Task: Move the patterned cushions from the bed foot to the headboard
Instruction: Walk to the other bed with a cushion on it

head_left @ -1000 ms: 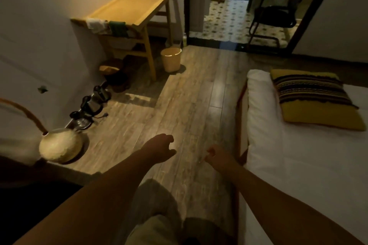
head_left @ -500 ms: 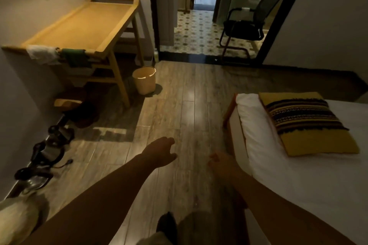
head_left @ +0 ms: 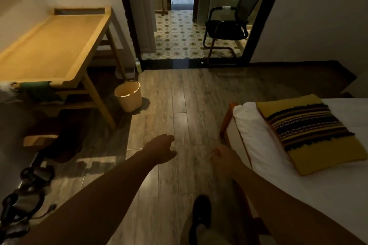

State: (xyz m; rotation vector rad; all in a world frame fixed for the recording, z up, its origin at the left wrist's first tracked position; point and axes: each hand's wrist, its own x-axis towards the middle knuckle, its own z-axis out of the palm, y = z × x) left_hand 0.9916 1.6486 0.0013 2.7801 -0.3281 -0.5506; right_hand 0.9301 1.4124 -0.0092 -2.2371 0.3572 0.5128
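Note:
A yellow cushion with a dark striped, fringed band (head_left: 310, 129) lies flat on the white bed (head_left: 328, 189) near its corner at the right. Both my arms reach forward over the wooden floor. My left hand (head_left: 161, 148) hangs empty above the floorboards, fingers loosely curled and slightly apart. My right hand (head_left: 224, 155) is beside the bed's wooden corner, left of the cushion and not touching it, fingers loosely curled with nothing in them. No headboard shows in this view.
A wooden table (head_left: 53, 45) stands at the left wall with a pale bin (head_left: 129, 95) by its leg. Dark gear and cables (head_left: 22, 201) lie on the floor at lower left. A black chair (head_left: 229, 28) stands beyond the doorway. My shoe (head_left: 201, 213) is below.
The view has moved forward along the bed's side; the cushion and bed corner have come closer and lower in the frame. Both hands stay empty and stretched ahead.

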